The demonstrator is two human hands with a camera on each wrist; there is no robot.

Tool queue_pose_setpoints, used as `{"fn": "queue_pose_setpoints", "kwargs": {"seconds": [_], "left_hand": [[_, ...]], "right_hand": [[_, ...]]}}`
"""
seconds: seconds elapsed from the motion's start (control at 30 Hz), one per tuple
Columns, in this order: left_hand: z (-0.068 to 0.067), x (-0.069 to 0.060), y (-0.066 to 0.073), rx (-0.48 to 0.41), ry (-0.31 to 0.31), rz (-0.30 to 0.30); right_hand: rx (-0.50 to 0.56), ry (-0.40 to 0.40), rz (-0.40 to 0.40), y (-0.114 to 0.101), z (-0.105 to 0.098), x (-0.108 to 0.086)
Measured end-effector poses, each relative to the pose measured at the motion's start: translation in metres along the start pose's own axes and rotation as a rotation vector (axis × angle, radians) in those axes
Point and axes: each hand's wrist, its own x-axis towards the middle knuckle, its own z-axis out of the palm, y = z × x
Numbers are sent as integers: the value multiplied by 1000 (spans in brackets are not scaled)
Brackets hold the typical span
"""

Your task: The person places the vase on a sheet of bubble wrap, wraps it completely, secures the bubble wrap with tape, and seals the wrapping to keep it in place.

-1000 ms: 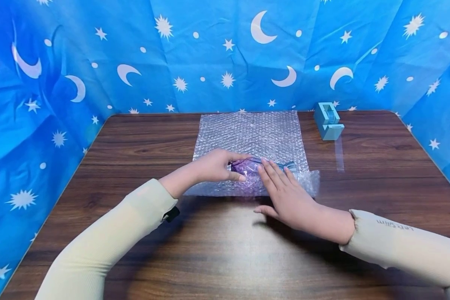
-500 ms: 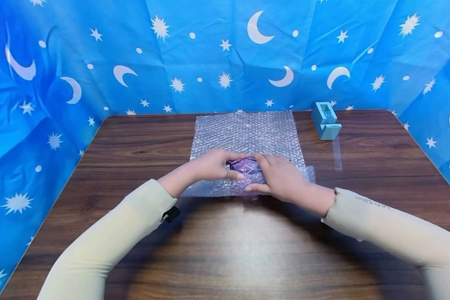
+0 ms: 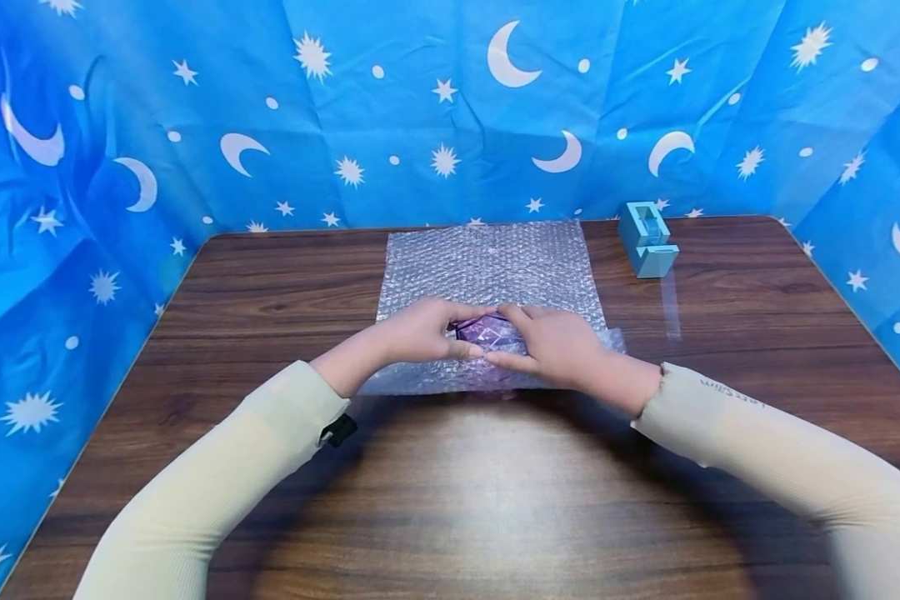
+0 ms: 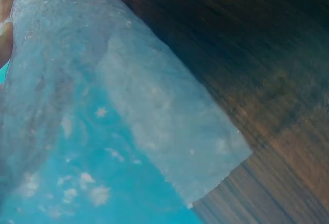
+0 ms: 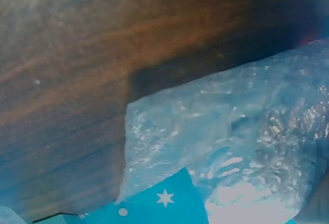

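Note:
A sheet of bubble wrap (image 3: 487, 262) lies on the table, its near part folded over a purple, faceted, vase-like glass piece (image 3: 491, 332). My left hand (image 3: 423, 330) grips the left end through the wrap, thumb in front and fingers behind. From the right, my right hand (image 3: 566, 346) holds it the same way and hides that end. The two thumb tips nearly meet. Both wrist views are blurred: the left one shows a loose wrap edge (image 4: 175, 126) beside some fingers, the right one the wrap's crumpled other end (image 5: 205, 116).
A light blue tape dispenser (image 3: 647, 242) stands at the back right of the brown wooden table (image 3: 495, 492). A clear strip of tape (image 3: 670, 307) stretches from it toward the front. Blue cloth (image 3: 390, 100) with moons and stars hangs behind and at the sides.
My right hand has gone from lying flat over the piece's right part to gripping it with thumb and fingers, shifting left. The left hand keeps its hold. The view has shifted slightly.

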Motion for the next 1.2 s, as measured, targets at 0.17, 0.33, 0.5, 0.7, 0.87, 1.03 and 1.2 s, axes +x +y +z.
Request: {"fn": "queue_pose_setpoints", "kwargs": {"seconds": [0.17, 0.33, 0.5, 0.7, 0.87, 1.03, 1.2], "left_hand": [[0, -2, 1, 44, -36, 0], [-1, -5, 6, 120, -41, -2], [-1, -12, 14, 277, 83, 6], [21, -27, 18, 531, 354, 174], [48, -36, 20, 635, 440, 213], [69, -34, 19, 767, 499, 166], [76, -31, 20, 850, 567, 117]], "right_hand": [[-9, -25, -23, -1, 0, 1], [-12, -58, -2, -2, -2, 4], [-2, -71, 31, -1, -5, 6], [15, -77, 31, -1, -5, 6], [33, -85, 41, 2, -5, 6], [54, -72, 44, 4, -3, 4], [92, -71, 30, 4, 2, 4]]}}
